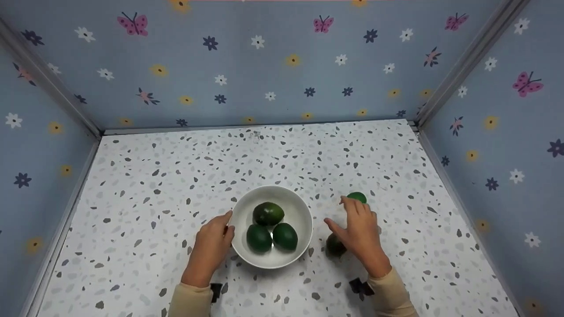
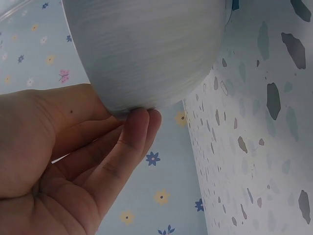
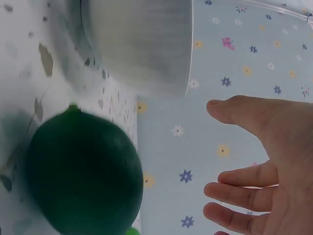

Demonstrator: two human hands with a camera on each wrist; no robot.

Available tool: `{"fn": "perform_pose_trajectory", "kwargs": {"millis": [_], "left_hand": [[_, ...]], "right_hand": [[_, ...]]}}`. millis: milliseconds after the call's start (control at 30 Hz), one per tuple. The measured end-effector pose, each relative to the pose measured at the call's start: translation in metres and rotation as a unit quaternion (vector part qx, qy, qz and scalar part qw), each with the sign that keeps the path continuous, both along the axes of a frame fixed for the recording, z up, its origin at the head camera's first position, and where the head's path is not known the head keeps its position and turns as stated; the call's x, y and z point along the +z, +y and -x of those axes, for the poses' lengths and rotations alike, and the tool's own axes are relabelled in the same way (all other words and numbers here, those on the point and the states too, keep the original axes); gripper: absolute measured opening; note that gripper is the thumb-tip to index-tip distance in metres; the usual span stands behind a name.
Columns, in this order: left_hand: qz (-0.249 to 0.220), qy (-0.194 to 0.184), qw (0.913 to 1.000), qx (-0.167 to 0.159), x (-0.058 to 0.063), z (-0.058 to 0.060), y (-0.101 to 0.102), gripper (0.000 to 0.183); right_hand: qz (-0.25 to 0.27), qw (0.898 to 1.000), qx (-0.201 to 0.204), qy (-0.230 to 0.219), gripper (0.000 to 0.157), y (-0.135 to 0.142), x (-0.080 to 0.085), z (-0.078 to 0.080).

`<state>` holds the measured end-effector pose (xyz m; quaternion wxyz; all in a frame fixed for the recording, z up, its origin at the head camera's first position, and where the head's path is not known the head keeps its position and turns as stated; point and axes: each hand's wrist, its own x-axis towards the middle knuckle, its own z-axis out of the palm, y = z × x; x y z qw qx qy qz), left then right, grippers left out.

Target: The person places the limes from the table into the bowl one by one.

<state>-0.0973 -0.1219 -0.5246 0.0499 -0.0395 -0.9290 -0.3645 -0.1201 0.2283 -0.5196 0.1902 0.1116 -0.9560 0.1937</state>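
A white bowl (image 1: 272,262) stands on the speckled tabletop with three dark green, egg-shaped fruits (image 1: 285,237) inside. The fruit at the back of the bowl (image 1: 268,214) has a mottled, brownish skin. My left hand (image 1: 210,244) grips the bowl's left side, fingertips against its outer wall (image 2: 161,54). To the right of the bowl, my right hand (image 1: 362,224) is spread with thumb and fingers apart, holding nothing. Partly hidden beneath it is a dark fruit (image 1: 335,246), and a brighter green one (image 1: 357,196) shows beyond its fingertips. Up close, a smooth green fruit (image 3: 85,171) has a small stem nub.
Blue panels with flowers and butterflies (image 1: 282,57) wall in the back and both sides. The speckled white tabletop (image 1: 145,176) runs up to them. Black straps (image 1: 361,287) show by the sleeves (image 1: 392,293).
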Motion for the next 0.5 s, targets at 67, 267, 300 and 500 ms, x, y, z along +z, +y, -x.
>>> {"fn": "perform_pose_trajectory", "kwargs": {"millis": [67, 267, 300, 500], "left_hand": [[0.000, 0.001, 1.0000, 0.000, 0.000, 0.000, 0.000, 0.040], [0.000, -0.014, 0.9999, 0.004, 0.001, 0.000, 0.000, 0.040], [-0.001, -0.017, 0.9998, 0.004, 0.001, 0.000, 0.000, 0.041], [-0.006, -0.014, 0.9999, 0.005, 0.001, 0.000, 0.000, 0.041]], "right_hand": [[0.006, 1.000, -0.018, 0.000, 0.067, 0.005, -0.001, 0.003], [0.025, 0.997, -0.068, 0.031, 0.062, 0.022, -0.010, 0.011], [0.028, 0.996, -0.076, 0.032, 0.063, 0.024, -0.011, 0.012], [0.024, 0.992, -0.122, -0.010, 0.070, 0.036, -0.021, 0.019]]}}
